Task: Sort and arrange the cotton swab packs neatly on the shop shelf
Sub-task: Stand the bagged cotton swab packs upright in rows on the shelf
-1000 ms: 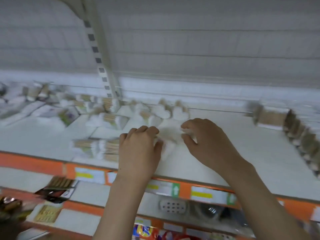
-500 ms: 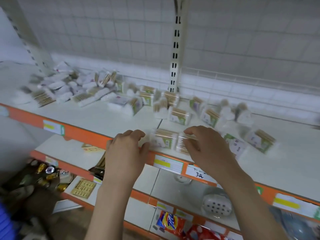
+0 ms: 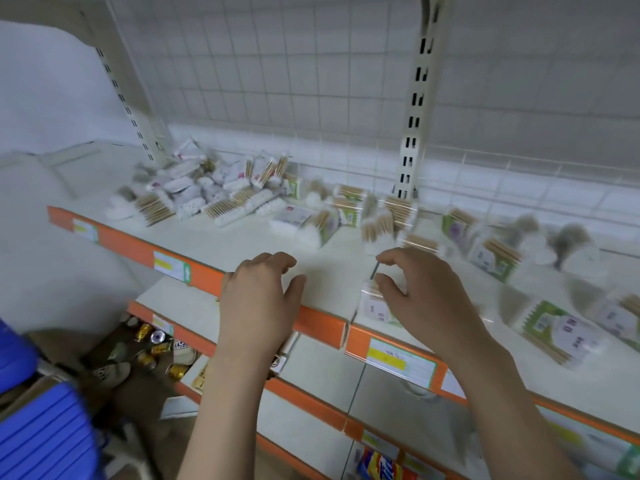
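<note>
**Two hands at the front edge of a shelf strewn with cotton swab packs**

A white shop shelf (image 3: 221, 244) with an orange front strip runs from the left edge of the view down toward the lower right corner. Behind it stands a white wire grid back panel (image 3: 277, 81) with two slotted uprights, one at the shelf's back left corner (image 3: 138, 109) and one near the middle (image 3: 414, 109).

A loose heap of swab packs (image 3: 207, 188) lies toward the shelf's back left, packs leaning and overlapping at mixed angles. More packs (image 3: 363, 209) are scattered along the back edge by the middle upright, and further ones trail toward the right end, where a pack with a green label (image 3: 554, 327) lies flat near the front edge. Much of the right side is blurred.

A lower shelf (image 3: 311, 375), also orange-edged, sits beneath, with yellow price tags (image 3: 391, 358) on the strips. At the lower left are a blue ribbed object (image 3: 41, 427) and a box of small cans (image 3: 156, 348).

The left hand (image 3: 258, 306) hovers over the shelf's front edge with fingers loosely bent and holding nothing; whether it touches the surface cannot be told. The right hand (image 3: 426, 303) is at the front edge just right of the shelf seam, thumb and fingers curled around a small pack (image 3: 374, 306) that rests on the shelf there.
</note>
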Motion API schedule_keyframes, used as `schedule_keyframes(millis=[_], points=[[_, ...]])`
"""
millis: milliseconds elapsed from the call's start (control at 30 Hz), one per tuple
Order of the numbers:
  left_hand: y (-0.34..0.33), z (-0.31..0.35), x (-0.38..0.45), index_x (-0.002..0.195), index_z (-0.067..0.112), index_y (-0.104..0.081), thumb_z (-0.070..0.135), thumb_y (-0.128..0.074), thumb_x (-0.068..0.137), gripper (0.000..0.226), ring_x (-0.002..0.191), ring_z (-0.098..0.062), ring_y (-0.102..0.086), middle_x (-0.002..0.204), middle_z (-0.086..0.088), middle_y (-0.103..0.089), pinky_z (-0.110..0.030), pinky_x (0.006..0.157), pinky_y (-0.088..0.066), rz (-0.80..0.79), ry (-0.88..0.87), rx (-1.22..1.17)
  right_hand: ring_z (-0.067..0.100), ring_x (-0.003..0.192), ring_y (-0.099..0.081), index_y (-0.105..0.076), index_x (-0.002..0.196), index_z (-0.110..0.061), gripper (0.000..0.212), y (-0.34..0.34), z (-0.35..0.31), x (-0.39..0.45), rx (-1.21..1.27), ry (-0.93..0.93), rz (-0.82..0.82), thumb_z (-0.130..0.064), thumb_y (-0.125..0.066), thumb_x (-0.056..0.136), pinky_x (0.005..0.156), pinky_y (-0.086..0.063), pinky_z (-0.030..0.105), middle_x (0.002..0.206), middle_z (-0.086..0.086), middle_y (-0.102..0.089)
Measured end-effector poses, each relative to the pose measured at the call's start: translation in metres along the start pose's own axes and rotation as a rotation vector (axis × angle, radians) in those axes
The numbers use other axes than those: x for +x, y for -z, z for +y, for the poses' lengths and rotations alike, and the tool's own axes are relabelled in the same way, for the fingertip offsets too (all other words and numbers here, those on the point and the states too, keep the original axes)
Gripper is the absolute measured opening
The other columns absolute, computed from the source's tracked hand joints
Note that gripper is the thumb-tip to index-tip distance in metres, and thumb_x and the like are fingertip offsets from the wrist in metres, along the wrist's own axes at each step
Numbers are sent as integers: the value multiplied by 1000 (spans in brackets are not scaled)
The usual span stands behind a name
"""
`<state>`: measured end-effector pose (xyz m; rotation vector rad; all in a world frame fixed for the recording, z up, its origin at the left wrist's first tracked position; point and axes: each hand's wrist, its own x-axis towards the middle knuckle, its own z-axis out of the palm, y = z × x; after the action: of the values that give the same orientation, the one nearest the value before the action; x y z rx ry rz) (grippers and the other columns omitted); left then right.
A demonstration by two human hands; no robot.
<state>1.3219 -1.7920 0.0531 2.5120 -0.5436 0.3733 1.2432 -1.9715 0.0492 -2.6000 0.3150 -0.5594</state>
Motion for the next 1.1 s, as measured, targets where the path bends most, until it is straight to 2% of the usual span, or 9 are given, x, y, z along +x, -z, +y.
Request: schedule_keyframes(millis=[267,500,633,833,1000,1100], points=[[13,-58,45,110,17,-64,30,-60,87,26,99,-22,-59,103,1,-66,-43,86,-45,32,-12,-20,13,113,-49,-56,120,-22,29,-46,-42,45,11,21,-3,-29,-51,92,88,-37,25,117,-7,-59],[37,-148,99,109,17,-65,29,-61,87,26,99,-22,-59,105,1,-66,-42,88,-44,19,-31,-22,13,113,-51,-57,120,-21,30,-104,-99,96,5,-32,46,-27,-53,91,92,-37,24,119,-5,-60],[46,-189,129,106,16,-66,28,-62,86,24,97,-23,-60,103,0,-66,-40,86,-45,10,-50,-31,13,113,-51,-56,121,-21,31,-130,-126,113,-11,-56,47,-27,-53,91,88,-34,20,119,-5,-59],[37,-211,164,105,15,-65,29,-60,87,24,94,-23,-59,99,-1,-65,-39,83,-47,-70,-173,-73,19,116,-50,-52,127,-16,39,-144,-131,133,-118,-134,-3,-23,-58,88,91,-38,26,124,2,-57],[18,-211,200,116,16,-59,34,-56,89,32,104,-24,-55,111,-3,-61,-36,86,-44,-204,-224,-34,25,117,-49,-49,131,-14,48,-140,-118,164,-233,-199,-74,-19,-61,84,91,-38,29,127,7,-54],[2,-202,224,115,16,-58,33,-56,88,33,107,-26,-54,113,-5,-59,-36,86,-43,-262,-259,-3,27,114,-49,-51,127,-13,47,-138,-107,185,-294,-237,-136,-20,-63,82,87,-41,34,124,10,-54]])
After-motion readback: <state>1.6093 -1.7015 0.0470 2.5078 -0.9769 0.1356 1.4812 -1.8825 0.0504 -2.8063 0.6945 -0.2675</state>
